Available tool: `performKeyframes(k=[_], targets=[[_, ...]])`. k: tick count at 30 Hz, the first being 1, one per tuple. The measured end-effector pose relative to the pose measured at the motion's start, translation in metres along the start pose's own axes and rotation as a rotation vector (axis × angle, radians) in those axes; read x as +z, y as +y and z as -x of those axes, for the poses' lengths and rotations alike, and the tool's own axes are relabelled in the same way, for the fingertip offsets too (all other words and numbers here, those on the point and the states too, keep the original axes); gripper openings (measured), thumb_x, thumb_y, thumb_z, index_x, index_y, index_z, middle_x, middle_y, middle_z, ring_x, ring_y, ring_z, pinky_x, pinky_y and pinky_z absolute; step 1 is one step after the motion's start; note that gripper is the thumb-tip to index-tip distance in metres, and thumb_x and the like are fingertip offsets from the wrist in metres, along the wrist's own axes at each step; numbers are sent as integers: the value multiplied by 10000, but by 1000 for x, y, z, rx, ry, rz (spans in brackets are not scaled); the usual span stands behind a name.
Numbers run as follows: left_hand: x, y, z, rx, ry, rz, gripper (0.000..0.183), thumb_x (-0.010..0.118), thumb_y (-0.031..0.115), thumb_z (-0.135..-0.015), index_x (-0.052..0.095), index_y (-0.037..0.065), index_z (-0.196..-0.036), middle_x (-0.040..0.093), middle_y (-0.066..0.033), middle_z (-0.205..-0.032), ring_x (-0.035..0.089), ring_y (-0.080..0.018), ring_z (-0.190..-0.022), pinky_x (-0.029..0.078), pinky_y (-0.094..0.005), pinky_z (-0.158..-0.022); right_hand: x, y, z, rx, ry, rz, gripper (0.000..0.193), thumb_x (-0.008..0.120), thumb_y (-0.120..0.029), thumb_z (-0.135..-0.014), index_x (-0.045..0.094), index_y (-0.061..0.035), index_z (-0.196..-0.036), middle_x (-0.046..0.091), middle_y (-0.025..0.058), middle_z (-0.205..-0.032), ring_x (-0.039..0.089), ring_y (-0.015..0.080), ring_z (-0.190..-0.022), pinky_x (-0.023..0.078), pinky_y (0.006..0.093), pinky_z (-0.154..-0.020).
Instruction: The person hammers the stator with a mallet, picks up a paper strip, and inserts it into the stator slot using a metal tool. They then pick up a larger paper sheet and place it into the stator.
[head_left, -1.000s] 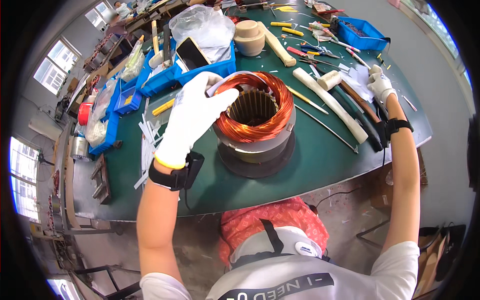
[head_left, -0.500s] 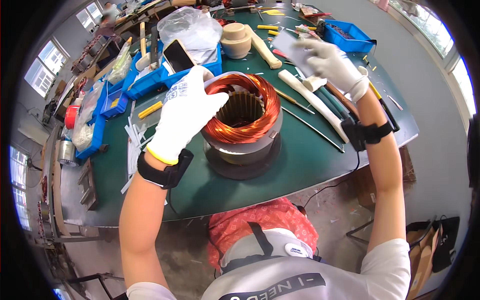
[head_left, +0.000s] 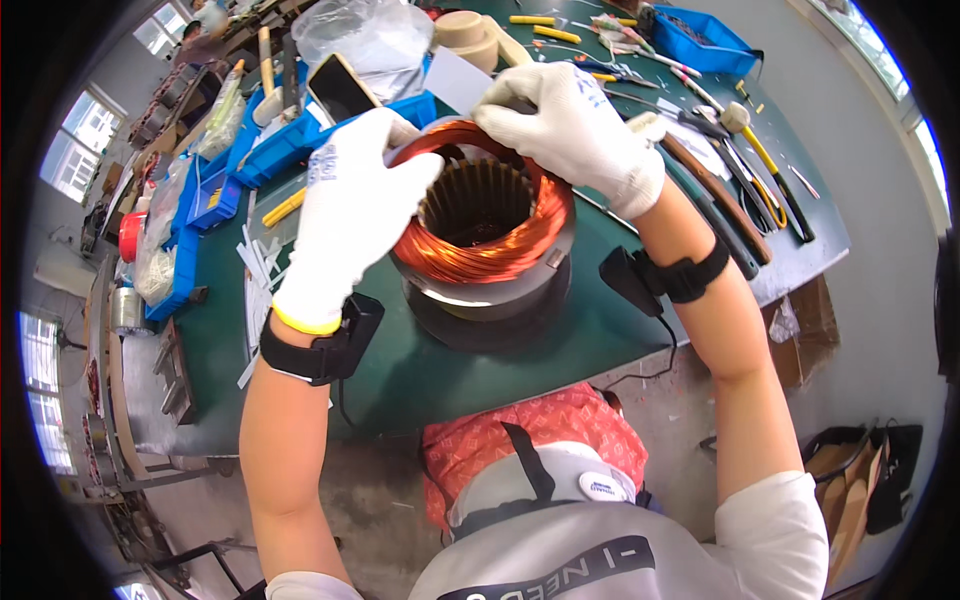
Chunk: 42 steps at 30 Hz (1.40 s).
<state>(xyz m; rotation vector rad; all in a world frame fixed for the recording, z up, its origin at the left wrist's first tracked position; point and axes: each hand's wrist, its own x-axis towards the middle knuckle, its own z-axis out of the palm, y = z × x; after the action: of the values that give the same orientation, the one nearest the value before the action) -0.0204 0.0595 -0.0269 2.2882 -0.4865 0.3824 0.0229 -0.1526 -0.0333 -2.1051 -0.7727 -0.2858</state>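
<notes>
A motor stator [head_left: 470, 297] stands upright on a dark round base in front of me, with a thick ring of copper winding [head_left: 480, 262] around its slotted bore. On the winding's left side lies my white-gloved left hand [head_left: 355, 205], closed over the rim with the thumb toward the bore. My gloved right hand [head_left: 570, 130] is at the far right of the ring, thumb and fingers bent together. From its fingertips a thin pale sheet [head_left: 458, 80] sticks out beyond the winding. The right fingers partly hide where they grip it.
Blue bins [head_left: 280, 150] line the left, with a phone [head_left: 342, 90] on one. Mallets, a yellow-handled hammer [head_left: 755, 150] and other hand tools lie at right. A blue tray [head_left: 700, 42] sits far right; white paper strips [head_left: 262, 255] lie left of the stator.
My right hand has swung left and nearer, from above the tools to the winding's far edge, bringing the pale sheet along. My left hand stays on the winding.
</notes>
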Motion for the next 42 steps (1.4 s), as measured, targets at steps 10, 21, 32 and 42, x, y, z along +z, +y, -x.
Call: performKeyframes(k=[10,21,32,42], targets=[[-10,40,32,513,359,-467,501,793,233,-698,628,85,-1147,608,-117,-1182,552,-333,-1088,442,-429,-953,-35,-19,64,340,-27,-735,268,619,-172,-862,589,2,-1063,591,28,-856,556,102,-740,457,246,-621],[-3,45,115,-389,239,947,343,659,159,-927,616,-30,-1210,697,-27,-1004,633,-75,-877,511,-243,-777,-45,-176,147,-234,203,-280,105,693,-78,-778,633,-22,-843,610,99,-879,558,209,-695,461,330,-633],[9,30,147,-403,514,927,266,600,70,-939,611,-35,-1184,643,-18,-1066,576,-72,-928,440,-217,-816,-6,-163,135,-763,66,-624,197,744,-124,-733,638,-39,-876,579,91,-879,514,233,-704,412,379,-574],[18,14,144,-556,615,558,201,726,109,-865,723,-20,-1019,664,27,-803,536,-21,-664,428,-180,-587,30,-158,134,-668,15,-846,163,720,-112,-712,662,-55,-852,595,102,-923,531,253,-737,419,400,-574]])
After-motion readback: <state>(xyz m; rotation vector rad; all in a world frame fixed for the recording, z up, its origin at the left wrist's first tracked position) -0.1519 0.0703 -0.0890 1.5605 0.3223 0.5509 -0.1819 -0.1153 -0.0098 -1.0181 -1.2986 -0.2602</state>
